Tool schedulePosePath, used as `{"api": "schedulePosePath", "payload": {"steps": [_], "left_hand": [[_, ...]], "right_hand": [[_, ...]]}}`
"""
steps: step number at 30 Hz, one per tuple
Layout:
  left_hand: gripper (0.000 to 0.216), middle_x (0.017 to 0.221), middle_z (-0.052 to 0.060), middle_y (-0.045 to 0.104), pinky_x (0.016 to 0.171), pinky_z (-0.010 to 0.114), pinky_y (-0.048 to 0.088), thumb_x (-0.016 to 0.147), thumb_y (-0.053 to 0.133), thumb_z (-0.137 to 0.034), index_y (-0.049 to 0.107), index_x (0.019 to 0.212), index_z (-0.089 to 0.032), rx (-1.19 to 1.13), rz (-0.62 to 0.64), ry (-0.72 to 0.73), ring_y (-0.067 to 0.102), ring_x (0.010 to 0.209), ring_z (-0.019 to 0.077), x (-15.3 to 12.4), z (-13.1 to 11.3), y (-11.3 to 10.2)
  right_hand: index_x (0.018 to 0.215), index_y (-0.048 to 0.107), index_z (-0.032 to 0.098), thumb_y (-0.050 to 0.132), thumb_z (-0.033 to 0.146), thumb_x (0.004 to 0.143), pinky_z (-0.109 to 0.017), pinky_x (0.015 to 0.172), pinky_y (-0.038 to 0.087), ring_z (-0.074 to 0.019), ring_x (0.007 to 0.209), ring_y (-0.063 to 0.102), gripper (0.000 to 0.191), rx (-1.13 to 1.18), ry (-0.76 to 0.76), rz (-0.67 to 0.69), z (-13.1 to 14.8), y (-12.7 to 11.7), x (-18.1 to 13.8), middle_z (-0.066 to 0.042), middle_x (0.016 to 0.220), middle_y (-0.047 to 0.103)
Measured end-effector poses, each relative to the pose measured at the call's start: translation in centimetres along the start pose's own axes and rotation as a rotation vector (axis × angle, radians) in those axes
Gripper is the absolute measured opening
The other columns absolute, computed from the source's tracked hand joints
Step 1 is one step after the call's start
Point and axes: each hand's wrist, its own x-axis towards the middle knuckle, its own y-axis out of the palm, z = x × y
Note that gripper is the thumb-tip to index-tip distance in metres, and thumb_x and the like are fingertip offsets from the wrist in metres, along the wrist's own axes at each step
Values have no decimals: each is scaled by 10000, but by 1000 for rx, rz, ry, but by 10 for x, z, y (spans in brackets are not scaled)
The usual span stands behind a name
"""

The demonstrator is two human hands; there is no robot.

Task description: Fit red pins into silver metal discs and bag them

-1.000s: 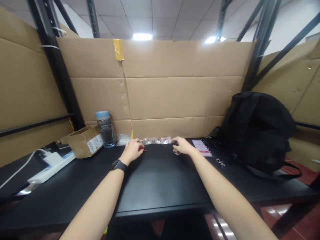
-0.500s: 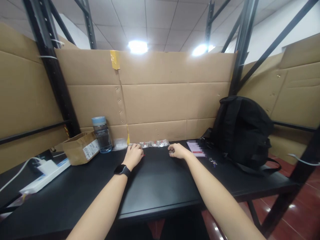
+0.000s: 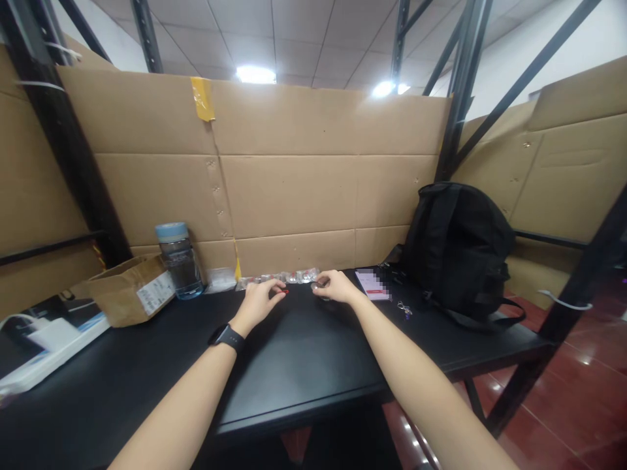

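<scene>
My left hand (image 3: 258,299), with a black watch on its wrist, reaches across the black table (image 3: 304,365) and pinches a small red piece (image 3: 285,292) between its fingertips. My right hand (image 3: 336,286) is curled around a small clear round part that I can barely see. Both hands sit just in front of a row of several small clear parts (image 3: 289,277) with red spots, lined up against the cardboard back wall.
A water bottle (image 3: 179,260) with a blue lid, an open cardboard box (image 3: 128,294) and a white power strip (image 3: 44,349) stand at the left. A black backpack (image 3: 460,251), a white-and-red card (image 3: 372,285) and keys (image 3: 405,309) lie at the right. Cardboard walls enclose the table.
The camera has swung to the right, so everything sits further left. My hands have drawn closer together, and the left one now shows the red piece at its fingertips.
</scene>
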Motion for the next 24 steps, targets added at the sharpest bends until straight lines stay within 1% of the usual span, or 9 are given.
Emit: {"api": "schedulePosePath", "payload": {"steps": [2,5,7,10,13,16,18,21,24], "left_hand": [[169,982,32,809,965,373,501,902,677,-323,741,1042,-253,2,-18,-12,747,971,237,0,-3,0],[127,1013,32,812,1011,402,475,904,685,-304,777,982,-267,35,-21,-24,740,1021,252,1,-9,-2],[118,1021,25,812,1004,405,477,909,678,-304,785,946,-271,38,-32,-36,736,1026,257,0,-13,-4],[125,1004,22,812,977,396,489,911,668,-320,780,911,-264,3,-53,-57,734,1002,255,0,-17,-6],[141,985,26,807,955,386,498,901,660,-338,769,894,-248,-87,-67,-75,729,973,251,0,-17,-5],[180,977,44,793,925,376,508,899,642,-362,755,899,-221,-279,-93,-86,715,943,244,3,-15,1],[206,986,58,782,932,376,507,906,625,-374,744,913,-207,-381,-116,-83,703,955,242,5,-12,6],[234,1007,74,766,946,383,512,912,603,-390,726,941,-193,-431,-141,-68,689,983,241,8,-9,13],[230,1020,84,745,956,393,513,906,604,-380,717,959,-187,-461,-155,-50,676,1003,242,9,-7,20]], "right_hand": [[1031,773,191,811,338,761,-261,762,549,-178,807,730,310,72,-36,3,8,4,0,-56,974,790],[1107,743,187,784,372,801,-264,782,562,-161,821,730,360,168,-90,-10,21,13,0,-57,1056,783],[1110,734,187,791,380,790,-280,808,566,-171,856,733,378,255,-125,-30,29,19,-1,-61,1078,777],[1100,729,196,798,344,766,-300,818,568,-187,888,730,372,373,-166,-58,39,28,-3,-58,1059,775],[1115,716,200,783,302,768,-300,807,565,-196,936,720,368,429,-209,-85,50,34,-6,-67,1096,762],[1131,704,198,776,276,766,-311,836,562,-202,979,715,381,475,-250,-116,62,36,-10,-71,1115,752],[1140,693,201,779,267,759,-320,865,564,-207,1018,713,396,506,-268,-132,69,36,-13,-73,1135,745],[1132,685,201,800,277,743,-338,877,573,-224,1063,707,413,554,-281,-146,75,35,-14,-82,1149,741],[1126,688,205,823,302,739,-350,874,578,-231,1062,711,421,583,-302,-174,77,35,-15,-79,1122,747]]}}
